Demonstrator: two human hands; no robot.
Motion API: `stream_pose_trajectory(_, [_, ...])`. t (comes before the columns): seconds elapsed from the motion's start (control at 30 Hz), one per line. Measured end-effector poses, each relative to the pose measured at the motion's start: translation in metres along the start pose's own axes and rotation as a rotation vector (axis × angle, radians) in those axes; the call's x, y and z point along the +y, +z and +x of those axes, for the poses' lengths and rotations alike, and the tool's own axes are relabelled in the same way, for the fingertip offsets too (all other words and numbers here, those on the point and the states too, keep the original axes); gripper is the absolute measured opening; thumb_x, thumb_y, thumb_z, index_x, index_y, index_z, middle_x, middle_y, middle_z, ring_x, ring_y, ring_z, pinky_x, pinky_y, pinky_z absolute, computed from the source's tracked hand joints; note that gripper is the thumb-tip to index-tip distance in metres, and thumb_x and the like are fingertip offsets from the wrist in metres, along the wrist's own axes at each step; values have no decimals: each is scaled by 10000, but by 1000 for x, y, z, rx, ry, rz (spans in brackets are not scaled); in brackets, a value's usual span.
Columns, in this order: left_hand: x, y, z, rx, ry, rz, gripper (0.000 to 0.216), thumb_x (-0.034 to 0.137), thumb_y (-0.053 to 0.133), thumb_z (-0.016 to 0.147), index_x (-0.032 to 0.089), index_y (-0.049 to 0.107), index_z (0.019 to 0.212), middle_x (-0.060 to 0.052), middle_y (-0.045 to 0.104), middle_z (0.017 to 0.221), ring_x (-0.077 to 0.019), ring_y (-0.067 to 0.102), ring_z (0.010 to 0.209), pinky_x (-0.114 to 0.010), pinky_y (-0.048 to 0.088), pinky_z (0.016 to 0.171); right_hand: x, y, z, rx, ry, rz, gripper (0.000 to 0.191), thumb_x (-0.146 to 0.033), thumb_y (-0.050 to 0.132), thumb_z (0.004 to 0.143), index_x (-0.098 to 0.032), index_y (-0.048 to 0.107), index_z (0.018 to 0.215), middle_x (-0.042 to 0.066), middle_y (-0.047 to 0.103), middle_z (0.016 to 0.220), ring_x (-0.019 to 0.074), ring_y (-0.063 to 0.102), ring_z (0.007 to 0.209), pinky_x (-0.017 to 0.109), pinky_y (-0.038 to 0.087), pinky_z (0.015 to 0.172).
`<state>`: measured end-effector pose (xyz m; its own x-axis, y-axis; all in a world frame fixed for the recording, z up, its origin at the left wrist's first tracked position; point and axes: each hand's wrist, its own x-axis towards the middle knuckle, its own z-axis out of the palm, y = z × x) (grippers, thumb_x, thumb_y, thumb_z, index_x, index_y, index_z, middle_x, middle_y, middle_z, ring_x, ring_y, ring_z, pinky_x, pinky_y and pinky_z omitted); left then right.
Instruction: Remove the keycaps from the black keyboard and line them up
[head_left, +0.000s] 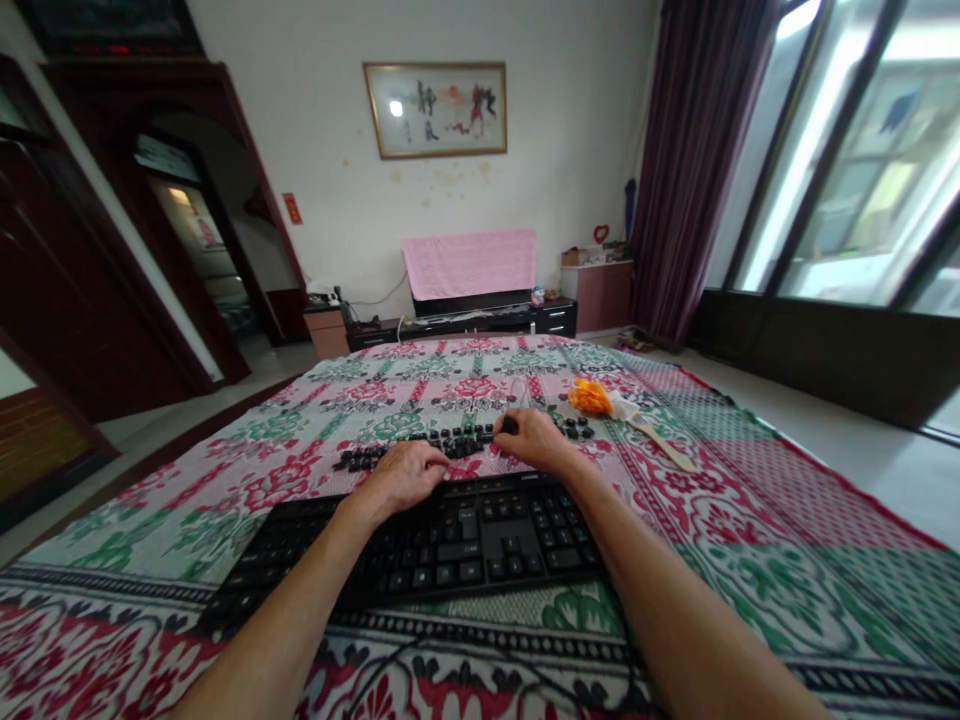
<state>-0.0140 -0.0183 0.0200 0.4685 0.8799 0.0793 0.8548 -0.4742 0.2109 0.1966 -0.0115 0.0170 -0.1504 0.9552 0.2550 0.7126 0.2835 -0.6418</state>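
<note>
The keyboard (pixel 517 540) lay across the lower centre of the frame, with loose keycaps (pixel 469 440) strewn just beyond its far edge. Mid-frame, the right hand (pixel 536 440) pinched a small dark piece (pixel 509 425) near the keycaps; the left hand (pixel 409 472) curled over the keyboard's far edge, its grip impossible to tell. Right of centre, an orange tuft (pixel 590 397) and a stick (pixel 666 448) lay on the patterned cloth (pixel 750 520).

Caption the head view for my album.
Right hand holding something small and dark, left hand by loose keys and a keyboard.
</note>
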Motion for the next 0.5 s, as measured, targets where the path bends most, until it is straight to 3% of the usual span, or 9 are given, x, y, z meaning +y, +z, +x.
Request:
stream_pose_trajectory(0.13, [-8, 5, -18, -19, -7, -19, 302, 312, 440, 763, 243, 666, 950, -23, 656, 946, -163, 575, 876, -231, 391, 774, -18, 3, -9, -122, -46, 280, 152, -181, 520, 673, -134, 568, 809, 3, 623, 597, 96, 581, 561, 172, 438, 537])
stream_pose_trajectory(0.3, [-8, 10, -27, 0, 5, -71, 295, 259, 432, 763, 258, 668, 940, -14, 665, 918, -160, 581, 868, -239, 391, 776, -30, 2, -30, -281, -92, 388, 128, -201, 513, 682, -148, 530, 797, -6, 616, 605, 96, 589, 562, 178, 446, 531])
stream_pose_trajectory(0.5, [-6, 13, -29, 33, -6, -93, 306, 234, 435, 758, 274, 658, 963, -1, 667, 941, -154, 582, 889, -228, 391, 767, -39, 10, -40, -208, -95, 261, 140, -205, 505, 661, -160, 559, 783, -17, 610, 558, 93, 560, 515, 165, 396, 479])
